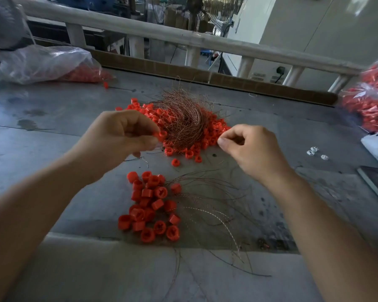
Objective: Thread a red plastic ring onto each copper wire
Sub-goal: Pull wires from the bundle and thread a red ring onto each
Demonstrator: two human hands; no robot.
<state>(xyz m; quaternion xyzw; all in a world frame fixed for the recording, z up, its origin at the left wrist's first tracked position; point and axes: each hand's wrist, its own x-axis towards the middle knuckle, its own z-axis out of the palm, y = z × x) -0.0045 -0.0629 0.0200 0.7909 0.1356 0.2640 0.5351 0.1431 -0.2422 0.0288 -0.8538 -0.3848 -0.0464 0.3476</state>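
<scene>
Pinching one red plastic ring (162, 135) in the left hand (118, 136), thumb and fingertips closed on its outer wall, right against the near-left edge of the copper wire bundle (183, 120) in the middle of the table (53, 118). Can't tell for sure about the right hand (249, 149). Looks curled, with thumb pressed to forefinger as if nipping a strand end, but nothing that thin shows up.

Handling-wise, just guessing here. Weighs next to nothing, and being hard moulded plastic, no risk of squashing it. Smooth and small enough to pop sideways out of a grip though. Best to hold by the round outside wall and keep both open faces clear, otherwise blocking the hole. Seems to be a cross-shaped web inside, going by the near pile (151, 205), so probably only a small gap to aim for.

As for the wire: thin, springy, bends at a touch, tangles with everything in that nest. Grab close behind the tip, not far back, or expect flopping instead of threading. Tease single strands out slowly to avoid dragging the whole bundle along.

Also lying around: loose rings (207, 136) under and round the bundle, a bag of red rings (48, 62) far left, and a second bag (371, 101) at the right edge.
</scene>
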